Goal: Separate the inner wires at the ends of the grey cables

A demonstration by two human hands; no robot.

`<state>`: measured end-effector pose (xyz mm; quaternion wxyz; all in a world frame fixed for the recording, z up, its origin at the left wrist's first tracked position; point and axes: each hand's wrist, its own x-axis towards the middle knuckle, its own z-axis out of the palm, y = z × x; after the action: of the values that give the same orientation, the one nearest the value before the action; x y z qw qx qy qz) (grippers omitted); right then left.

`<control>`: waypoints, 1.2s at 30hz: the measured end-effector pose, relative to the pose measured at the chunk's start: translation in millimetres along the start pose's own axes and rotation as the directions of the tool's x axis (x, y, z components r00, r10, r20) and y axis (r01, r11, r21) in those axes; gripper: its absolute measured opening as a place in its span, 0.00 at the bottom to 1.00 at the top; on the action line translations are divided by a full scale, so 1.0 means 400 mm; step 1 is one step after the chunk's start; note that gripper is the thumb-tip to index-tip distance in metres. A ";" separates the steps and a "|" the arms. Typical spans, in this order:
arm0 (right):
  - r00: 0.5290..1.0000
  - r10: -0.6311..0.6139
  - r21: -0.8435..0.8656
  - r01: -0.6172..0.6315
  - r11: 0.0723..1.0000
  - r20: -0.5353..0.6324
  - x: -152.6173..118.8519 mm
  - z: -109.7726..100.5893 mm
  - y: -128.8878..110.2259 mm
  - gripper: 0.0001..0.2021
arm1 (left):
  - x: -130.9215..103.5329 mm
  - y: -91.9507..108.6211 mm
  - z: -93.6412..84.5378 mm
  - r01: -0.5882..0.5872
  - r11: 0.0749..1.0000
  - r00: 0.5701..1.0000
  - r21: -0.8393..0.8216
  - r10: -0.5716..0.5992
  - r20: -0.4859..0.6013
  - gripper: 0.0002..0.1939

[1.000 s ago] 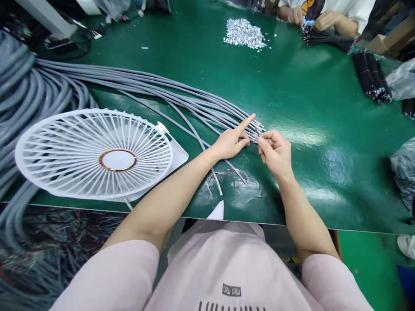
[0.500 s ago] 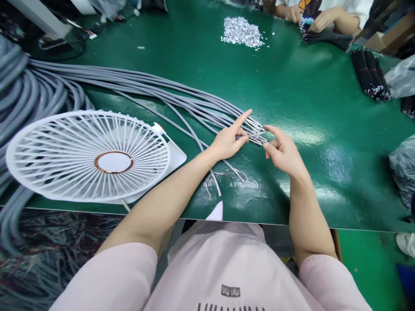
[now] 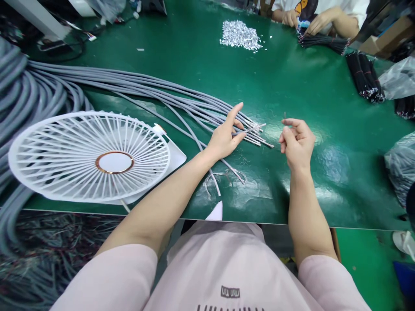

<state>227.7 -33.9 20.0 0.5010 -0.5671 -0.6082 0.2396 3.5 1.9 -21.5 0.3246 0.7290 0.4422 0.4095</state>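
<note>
My left hand (image 3: 223, 137) lies at the stripped ends of a bunch of grey cables (image 3: 191, 101). Its thumb and curled fingers pinch one cable end (image 3: 251, 129), while the index finger stretches out above the bunch. The pale tips of the other cables fan out on the green table beneath and beyond the fingers. Right of these tips, and apart from them, is my right hand (image 3: 296, 140), closed in a pinch. A thin dark sliver (image 3: 285, 115) sticks up from its fingertips; what it is I cannot make out.
A white fan (image 3: 90, 155) leans over the table at left, near thick grey cable coils (image 3: 39, 90). Two loose cable ends with frayed strands (image 3: 233, 172) lie before me. Silvery scraps (image 3: 240, 35) are piled at the back. Across the table, another person's hands (image 3: 319, 22) handle black wires.
My right hand has moved right, away from the cable tips, and its fingers have curled in. My left hand has shifted slightly left, still at the cable ends.
</note>
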 end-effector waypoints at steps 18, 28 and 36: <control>0.956 -0.141 -0.439 0.245 0.864 0.256 -0.022 0.038 -0.010 0.08 | 0.012 0.023 -0.035 -0.082 0.965 0.997 0.249 0.078 0.024 0.14; 0.941 -0.152 -0.399 0.269 0.877 0.301 -0.024 0.049 -0.004 0.08 | 0.010 0.022 -0.043 -0.173 0.954 0.980 0.243 0.142 0.141 0.13; 0.921 -0.154 -0.396 0.299 0.868 0.357 -0.010 0.044 0.010 0.08 | 0.007 0.025 -0.052 -0.264 0.893 0.953 0.364 0.185 0.238 0.14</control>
<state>213.3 -31.5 8.4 0.2804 -0.5445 -0.7813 0.1205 -10.1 2.9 -2.9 0.1649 0.8623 0.3930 0.2735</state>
